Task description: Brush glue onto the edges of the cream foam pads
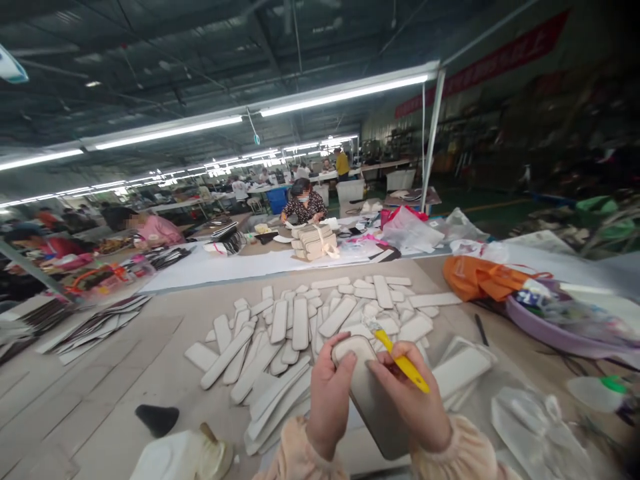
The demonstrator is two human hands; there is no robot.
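Between my two hands is a long grey-beige padded piece [373, 393] with rounded corners and a darker edge. My left hand [331, 390] is closed on its upper left side, thumb lying on its face. With its thumb and fingers, my right hand [413, 393] pinches the upper right edge. A yellow-handled brush [401, 360] is also held in my right hand, its whitish, smeared bristle end pointing up and left. Just beyond my hands lies a loose heap of pale, rounded-end strips [300, 323]. More curved strips [280, 403] are stacked left of my left hand.
A white plastic container [167, 457] and a black object [157, 419] stand front left. Flat sheets [95, 327] lie far left. At right are a purple basin [555, 333], an orange bag [485, 279] and a clear plastic bag [537, 427]. Across the table a person [305, 203] works.
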